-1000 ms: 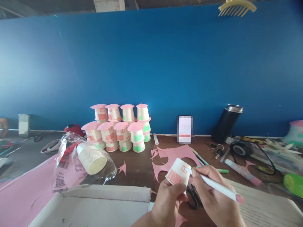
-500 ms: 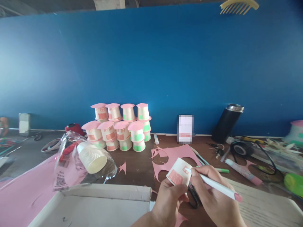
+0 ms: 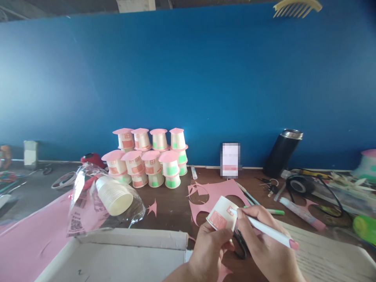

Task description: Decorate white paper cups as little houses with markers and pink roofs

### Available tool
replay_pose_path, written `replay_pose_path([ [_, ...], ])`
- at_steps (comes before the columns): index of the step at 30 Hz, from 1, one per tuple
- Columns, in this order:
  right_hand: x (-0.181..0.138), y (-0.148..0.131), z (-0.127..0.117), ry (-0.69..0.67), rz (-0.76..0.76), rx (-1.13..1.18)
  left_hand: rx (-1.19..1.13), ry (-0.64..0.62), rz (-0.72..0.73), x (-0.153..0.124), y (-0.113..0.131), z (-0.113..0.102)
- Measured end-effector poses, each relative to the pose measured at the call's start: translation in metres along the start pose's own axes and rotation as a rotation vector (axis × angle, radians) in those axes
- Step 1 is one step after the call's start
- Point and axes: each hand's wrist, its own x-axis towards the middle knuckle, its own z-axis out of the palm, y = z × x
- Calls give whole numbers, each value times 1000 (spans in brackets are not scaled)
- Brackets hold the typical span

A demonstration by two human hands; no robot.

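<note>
My left hand (image 3: 210, 244) grips a white paper cup (image 3: 222, 213), tilted with its rim toward the lower left. A filled red block and a small red window outline are drawn on its side. In my right hand (image 3: 264, 239) is a white felt-tip pen (image 3: 272, 232) with a pink end. Its tip meets the cup at the window drawing; my fingers cover part of the barrel. Scissors (image 3: 241, 244) lie partly hidden below the hands. Behind them spreads a pink paper sheet (image 3: 219, 192) with round holes cut out.
Stacked paper cups with pink paper roofs (image 3: 152, 162) stand left of centre. A bag of nested cups (image 3: 114, 196) lies before them, beside an open white box (image 3: 132, 254). A black bottle (image 3: 282, 152) leans against the blue wall. Keys, cables and a printed sheet (image 3: 329, 250) lie right.
The pen has shifted very slightly at the window drawing, its pink end moving a little left. The cup and my left hand look unchanged.
</note>
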Motion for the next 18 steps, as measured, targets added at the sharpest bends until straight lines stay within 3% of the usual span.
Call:
replay_pose_path([
  [18, 0, 0, 1, 14, -19, -29, -30, -1, 0, -1, 1, 0],
])
